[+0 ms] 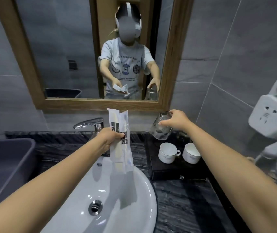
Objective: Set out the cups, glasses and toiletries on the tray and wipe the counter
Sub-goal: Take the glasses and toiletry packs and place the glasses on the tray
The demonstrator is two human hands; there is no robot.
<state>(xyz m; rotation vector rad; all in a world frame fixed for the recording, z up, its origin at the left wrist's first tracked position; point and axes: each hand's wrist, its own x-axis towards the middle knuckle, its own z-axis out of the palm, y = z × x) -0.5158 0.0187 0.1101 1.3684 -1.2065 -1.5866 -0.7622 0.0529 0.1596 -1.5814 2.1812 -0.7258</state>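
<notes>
Head view: right hand (176, 121) grips tilted glass (162, 126) above tray (153, 167); left hand (109, 140) pinches toiletry packets (120, 142). Best righted, lowered gently behind cups (168, 153).

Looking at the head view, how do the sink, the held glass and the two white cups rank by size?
1. sink
2. glass, only slightly bigger than either cup
3. left cup and right cup: alike, not ranked

I stand in a bathroom: a white basin (144, 195) sunk in a dark marble counter (185, 207), a chrome tap (88, 123) behind the basin, a wood-framed mirror (58, 47) above it on grey wall tiles (218, 47), a socket (267, 116) to its right.
</notes>
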